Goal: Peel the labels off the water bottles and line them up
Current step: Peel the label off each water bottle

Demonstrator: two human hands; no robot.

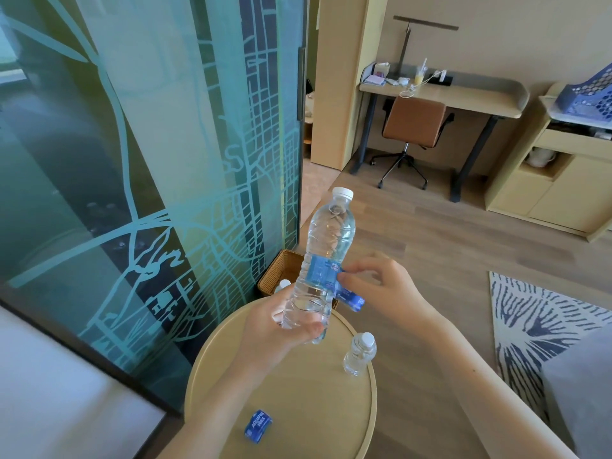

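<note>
Above one table [298,392], two hands: left [275,326] tight around one bottle [326,233], right [381,286] in pinch on its label [319,270].

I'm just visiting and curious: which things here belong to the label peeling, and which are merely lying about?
Part of the job:
- held bottle, gripped by the left hand
- its blue label, pinched by the right hand
- bare bottle and peeled label on the round table
- wicker basket

Lying about:
- desk
- office chair
- patterned rug
- blue tray
</note>
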